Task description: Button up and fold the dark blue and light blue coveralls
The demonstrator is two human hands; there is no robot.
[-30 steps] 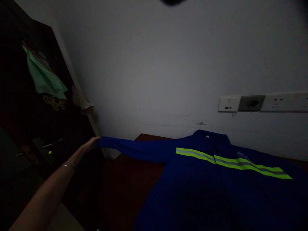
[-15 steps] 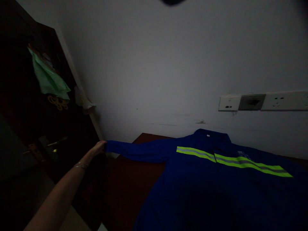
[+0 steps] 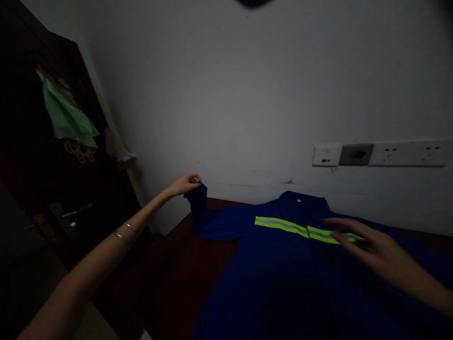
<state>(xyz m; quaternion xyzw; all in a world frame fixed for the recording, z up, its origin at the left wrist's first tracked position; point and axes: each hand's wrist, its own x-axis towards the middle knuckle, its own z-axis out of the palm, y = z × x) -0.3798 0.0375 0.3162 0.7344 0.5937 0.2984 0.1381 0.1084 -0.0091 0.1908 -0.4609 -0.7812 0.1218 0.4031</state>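
A blue work jacket (image 3: 269, 269) with a yellow-green and grey reflective stripe across the chest lies spread on a dark reddish table (image 3: 177, 283), its collar toward the wall. My left hand (image 3: 187, 184) pinches the cuff of one sleeve and holds it raised above the table, so the sleeve bends upward. Over the chest stripe hovers my right hand (image 3: 375, 243), slightly blurred, its fingers apart and nothing between them. The lower part of the jacket fades into shadow.
A white wall (image 3: 226, 94) stands right behind the table, with a row of sockets (image 3: 406, 153) at the right. To the left is a dark door (image 3: 28, 156) with a handle (image 3: 76, 211) and a hanging green cloth (image 3: 67, 113).
My left hand has moved right and up with the cuff, bending the sleeve that was stretched out to the left. My right hand has come into view over the jacket's chest.
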